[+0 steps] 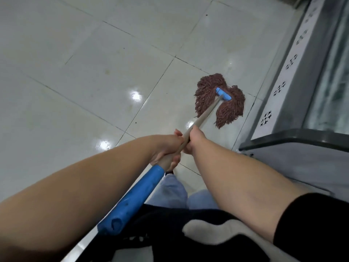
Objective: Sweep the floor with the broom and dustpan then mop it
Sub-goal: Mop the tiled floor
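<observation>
A mop with a brown string head [220,100] and a blue clamp [223,94] lies spread on the white tiled floor [85,72], close to the cabinet on the right. Its wooden handle [204,115] runs back toward me and ends in a blue grip [132,199]. My left hand [167,148] grips the handle just above the blue grip. My right hand [195,140] grips the handle a little farther down, touching the left hand. No broom or dustpan is in view.
A grey glass-fronted display cabinet [294,87] stands along the right, its base close to the mop head. Glossy tiles with dark grout lines and a few small dark specks stretch to the left and far side. My legs in light jeans [170,190] are below the hands.
</observation>
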The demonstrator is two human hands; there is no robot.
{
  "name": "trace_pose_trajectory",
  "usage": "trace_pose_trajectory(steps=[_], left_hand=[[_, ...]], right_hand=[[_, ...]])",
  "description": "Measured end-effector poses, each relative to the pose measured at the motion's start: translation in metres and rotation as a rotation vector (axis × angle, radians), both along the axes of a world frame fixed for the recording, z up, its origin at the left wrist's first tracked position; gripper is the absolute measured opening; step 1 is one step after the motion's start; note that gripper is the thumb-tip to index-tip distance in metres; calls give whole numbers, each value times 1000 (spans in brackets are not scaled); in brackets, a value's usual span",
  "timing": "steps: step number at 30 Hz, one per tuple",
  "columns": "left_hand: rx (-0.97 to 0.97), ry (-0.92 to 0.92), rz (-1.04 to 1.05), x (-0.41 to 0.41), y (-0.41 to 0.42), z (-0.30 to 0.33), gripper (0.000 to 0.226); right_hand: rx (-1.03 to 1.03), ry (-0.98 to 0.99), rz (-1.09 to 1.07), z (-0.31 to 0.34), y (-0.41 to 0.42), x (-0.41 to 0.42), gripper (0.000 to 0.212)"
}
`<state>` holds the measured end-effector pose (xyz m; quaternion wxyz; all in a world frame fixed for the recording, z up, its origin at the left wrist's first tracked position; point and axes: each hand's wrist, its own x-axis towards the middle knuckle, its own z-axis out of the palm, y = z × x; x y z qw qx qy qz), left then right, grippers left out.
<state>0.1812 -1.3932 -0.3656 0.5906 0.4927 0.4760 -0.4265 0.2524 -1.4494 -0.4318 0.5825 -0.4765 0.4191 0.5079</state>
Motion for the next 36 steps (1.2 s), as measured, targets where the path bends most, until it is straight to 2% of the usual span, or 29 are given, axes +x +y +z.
trace_pose_trajectory(steps=[4, 14, 17, 21, 27, 32, 36], left_hand=[[-12, -21, 1, 66, -1, -1, 54], [-38, 53, 170, 239, -32, -16, 66], [-25, 19, 225, 310, -34, -12, 64], [-65, -6, 296, 390, -41, -4, 59], [-55, 41, 263, 465, -37, 2, 65], [-49, 56, 230, 521, -24, -3, 62], [-16, 35, 220, 577, -10, -12, 62]], right_hand=[[-77, -22, -42, -3, 5, 63, 38], [-246, -92, 108, -33, -7, 240, 49], [-248, -125, 135, -22, -9, 312, 40], [-256, -145, 186, -4, -18, 395, 43], [-251, -134, 220, 3, -14, 468, 45], [-145, -104, 53, -3, 4, 520, 32], [-157, -121, 82, -10, 15, 577, 44]])
